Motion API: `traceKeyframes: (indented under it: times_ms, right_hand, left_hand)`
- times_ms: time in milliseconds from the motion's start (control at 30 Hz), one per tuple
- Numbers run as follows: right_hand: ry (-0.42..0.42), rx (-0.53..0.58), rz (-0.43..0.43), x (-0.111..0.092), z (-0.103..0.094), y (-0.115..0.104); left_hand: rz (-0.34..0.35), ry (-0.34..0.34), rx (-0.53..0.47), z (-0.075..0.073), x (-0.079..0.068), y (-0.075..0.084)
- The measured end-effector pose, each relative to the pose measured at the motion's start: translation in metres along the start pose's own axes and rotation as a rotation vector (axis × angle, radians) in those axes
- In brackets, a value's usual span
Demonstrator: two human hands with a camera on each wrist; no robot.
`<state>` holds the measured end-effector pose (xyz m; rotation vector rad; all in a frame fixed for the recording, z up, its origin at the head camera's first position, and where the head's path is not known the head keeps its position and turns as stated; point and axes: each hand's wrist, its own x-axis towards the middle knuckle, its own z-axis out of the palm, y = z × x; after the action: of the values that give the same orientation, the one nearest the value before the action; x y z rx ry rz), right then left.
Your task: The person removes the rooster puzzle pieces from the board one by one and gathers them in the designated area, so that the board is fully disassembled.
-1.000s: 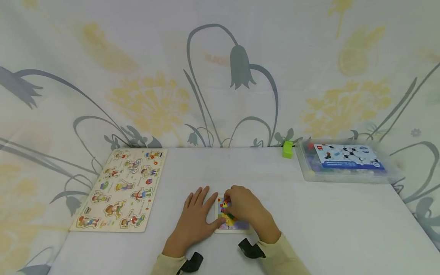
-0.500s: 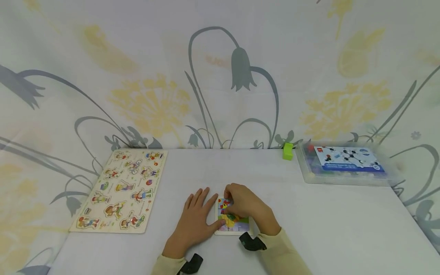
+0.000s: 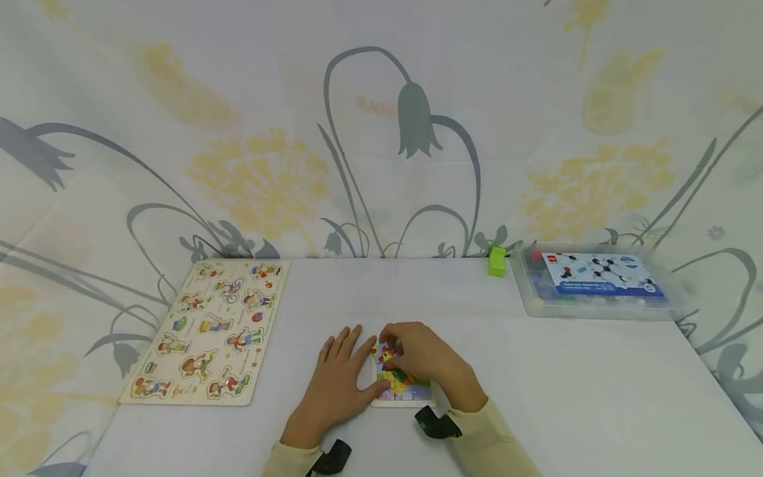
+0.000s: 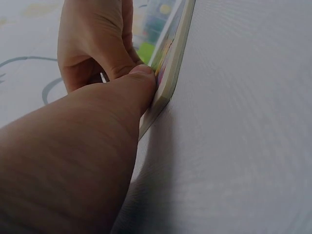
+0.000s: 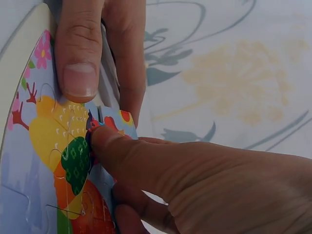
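A small jigsaw puzzle (image 3: 411, 393) with a yellow bird picture lies in a pale frame on the white table, between the hands. My left hand (image 3: 336, 381) lies with fingers spread beside it, the thumb resting on its left edge. At the upper part, my right hand (image 3: 424, 351) pinches a jigsaw piece (image 5: 124, 122) between thumb (image 5: 105, 139) and curled fingers. That piece sits askew, with a gap to its neighbours in the right wrist view. The right hand hides the puzzle's upper right.
A wooden board (image 3: 199, 331) with several figure pieces lies at the left. Toward the back right stand a green block (image 3: 497, 262) and a clear plastic box (image 3: 596, 305) with a blue and white label. A flower-printed cloth (image 3: 381, 165) hangs behind.
My right fingers have shifted slightly left, and the jigsaw piece under them has moved toward the puzzle's upper left corner. The left hand stays in place.
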<state>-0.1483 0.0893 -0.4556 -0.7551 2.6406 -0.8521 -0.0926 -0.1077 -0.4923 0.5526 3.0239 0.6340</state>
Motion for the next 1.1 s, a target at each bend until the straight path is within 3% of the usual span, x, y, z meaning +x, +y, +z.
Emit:
traceKeyframes:
  times_ms: [333, 433, 600, 800, 967, 1100]
  right_hand:
    - [-0.024, -0.104, -0.058, -0.001, 0.0, -0.001]
    - [-0.037, -0.082, -0.074, -0.002, -0.003, 0.002]
    - [0.024, 0.024, -0.049, -0.003, -0.01, 0.012]
    - [0.097, 0.146, 0.072, 0.0, -0.013, 0.025]
    - [0.231, 0.294, 0.271, 0.012, -0.026, 0.041]
    - [0.277, 0.375, 0.392, 0.03, -0.037, 0.062]
  left_hand:
    - [0.004, 0.013, -0.013, -0.001, -0.002, 0.0]
    - [0.002, 0.005, -0.014, 0.0, -0.002, -0.001]
    - [0.0, -0.01, -0.006, 0.001, -0.001, -0.002]
    - [-0.008, -0.003, -0.007, -0.001, 0.001, -0.001]
    - [-0.01, -0.012, -0.021, 0.001, 0.002, 0.0]
    - [-0.013, -0.012, -0.009, 0.002, 0.001, -0.001]
